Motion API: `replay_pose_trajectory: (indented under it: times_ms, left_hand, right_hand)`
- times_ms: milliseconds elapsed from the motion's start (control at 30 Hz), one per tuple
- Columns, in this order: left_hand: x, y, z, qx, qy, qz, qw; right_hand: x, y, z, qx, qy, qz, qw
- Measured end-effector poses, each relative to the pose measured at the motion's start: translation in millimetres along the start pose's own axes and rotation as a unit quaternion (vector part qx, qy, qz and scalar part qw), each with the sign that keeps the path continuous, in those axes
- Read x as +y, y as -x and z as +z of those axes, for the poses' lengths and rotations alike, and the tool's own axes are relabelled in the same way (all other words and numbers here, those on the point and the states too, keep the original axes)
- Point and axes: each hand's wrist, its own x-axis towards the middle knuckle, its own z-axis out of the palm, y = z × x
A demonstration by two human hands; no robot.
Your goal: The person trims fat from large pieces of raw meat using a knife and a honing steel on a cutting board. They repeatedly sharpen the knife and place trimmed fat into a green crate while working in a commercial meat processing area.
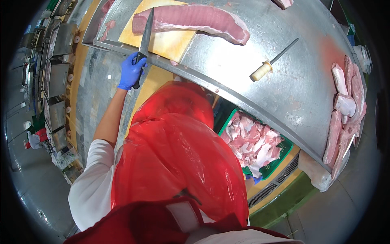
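My left hand (132, 71), in a blue glove, is closed round the dark handle of a long knife (147, 34). Its blade points away from me, with the tip over the left end of a long pork loin (191, 17). That loin lies partly on a yellow cutting board (168, 46) and partly on the metal table. Low beside my red apron, my right hand (256, 179), also blue-gloved, is at the near edge of a green crate (287, 152). Pale meat trimmings (252, 138) fill the crate. Its fingers are mostly hidden, so I cannot tell what they grip.
A sharpening steel (262, 71) with a pale handle lies on the metal table (243, 57). Several long meat pieces (345, 110) are heaped at its right edge. Metal bins (57, 77) line the far left, and a floor grate (274, 185) runs beside the crate.
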Motion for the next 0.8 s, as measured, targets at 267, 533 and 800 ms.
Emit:
replay_pose_trajectory:
  times_ms: [267,533,800]
  left_hand:
    - [20,-21,14,-0.019,0.018,0.027,0.999]
    - [63,-51,7,-0.029,0.075,-0.032,0.996]
    - [109,-134,-24,-0.142,0.056,-0.167,0.974]
  right_hand:
    - [-18,46,79,0.257,0.308,-0.384,0.832]
    - [16,154,275,0.096,0.31,-0.64,0.696]
    - [224,552,657,-0.554,0.393,-0.623,0.387]
